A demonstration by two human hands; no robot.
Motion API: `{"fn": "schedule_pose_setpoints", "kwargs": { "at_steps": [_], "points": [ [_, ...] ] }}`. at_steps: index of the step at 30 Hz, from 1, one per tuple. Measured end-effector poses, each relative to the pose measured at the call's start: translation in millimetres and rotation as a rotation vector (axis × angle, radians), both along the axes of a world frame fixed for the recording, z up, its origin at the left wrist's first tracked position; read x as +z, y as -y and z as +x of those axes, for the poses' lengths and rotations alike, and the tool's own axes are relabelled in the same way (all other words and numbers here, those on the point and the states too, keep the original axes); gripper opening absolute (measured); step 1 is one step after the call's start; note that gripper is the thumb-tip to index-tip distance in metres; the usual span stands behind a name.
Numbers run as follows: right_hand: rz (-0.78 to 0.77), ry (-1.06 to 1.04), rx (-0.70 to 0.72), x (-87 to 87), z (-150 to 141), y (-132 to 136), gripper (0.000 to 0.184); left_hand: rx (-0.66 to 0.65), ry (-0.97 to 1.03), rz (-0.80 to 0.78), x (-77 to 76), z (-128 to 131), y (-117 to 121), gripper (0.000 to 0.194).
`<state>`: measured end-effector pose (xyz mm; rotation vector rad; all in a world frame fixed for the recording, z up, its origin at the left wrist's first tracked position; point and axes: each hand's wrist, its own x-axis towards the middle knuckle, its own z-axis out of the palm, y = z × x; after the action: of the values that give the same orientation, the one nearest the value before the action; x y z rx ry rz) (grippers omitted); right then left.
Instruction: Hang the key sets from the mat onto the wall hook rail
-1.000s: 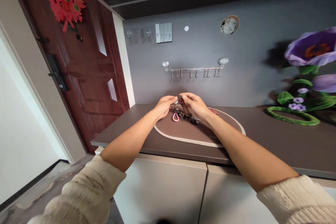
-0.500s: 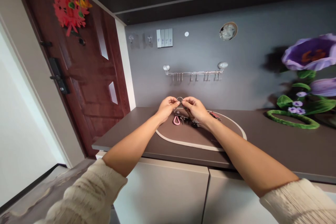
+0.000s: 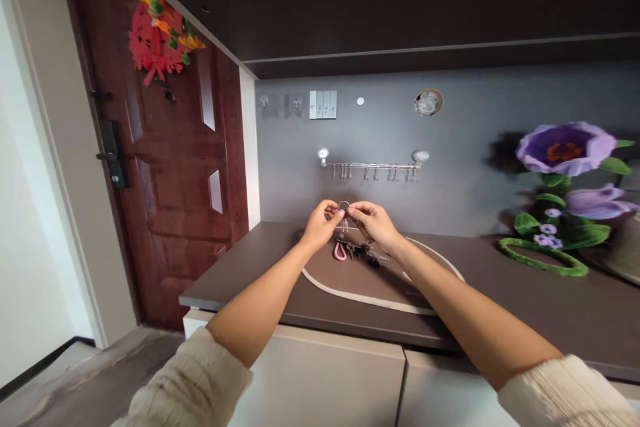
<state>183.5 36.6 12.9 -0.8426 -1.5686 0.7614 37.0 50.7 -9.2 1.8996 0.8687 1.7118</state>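
Observation:
Between my two hands a metal key ring (image 3: 343, 205) stands up just below the hook rail. My left hand (image 3: 321, 221) pinches its left side with thumb and fingertips. On the other side, my right hand (image 3: 371, 221) pinches the ring too, and a brown strap hangs under its fingers, partly hidden. Small metal pieces dangle below the ring. Beneath the hands, a pink loop (image 3: 340, 251) and several keys (image 3: 351, 251) lie on the brown oval mat (image 3: 367, 287) with a pale border. A black key fob (image 3: 373, 261) rests beside them.
A clear rail with hooks (image 3: 371, 166) is fixed to the grey back wall, under a switch panel (image 3: 323, 105). Plush purple flowers (image 3: 565, 149) stand on the counter (image 3: 500, 307) at right. A dark overhead cabinet (image 3: 400, 13) hangs above; a red-brown door (image 3: 175, 180) is at left.
The brown strap, earlier held up between both hands, now hangs under my right hand, and the ring shows between my fingertips. The view has tilted upward.

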Motion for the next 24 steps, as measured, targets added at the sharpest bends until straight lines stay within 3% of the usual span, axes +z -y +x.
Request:
{"fn": "schedule_pose_setpoints", "kwargs": {
  "at_steps": [4, 9, 16, 24],
  "points": [
    [-0.024, 0.029, -0.021, 16.9, -6, -8, 0.029, 0.268, -0.045, 0.005, 2.2, -8, -3, 0.026],
    [0.019, -0.052, -0.102, 37.7, -20, -30, 0.021, 0.577, -0.238, -0.024, 1.7, -16, -7, 0.030],
    [-0.030, -0.136, -0.234, 51.7, -37, -67, 0.009, 0.665, -0.509, 0.024, 0.3, -16, -4, 0.030],
    [-0.151, -0.265, -0.355, 48.8, -56, -96, 0.006, 0.710, -0.639, 0.080, -2.5, -18, -7, 0.030]
  ]
}}
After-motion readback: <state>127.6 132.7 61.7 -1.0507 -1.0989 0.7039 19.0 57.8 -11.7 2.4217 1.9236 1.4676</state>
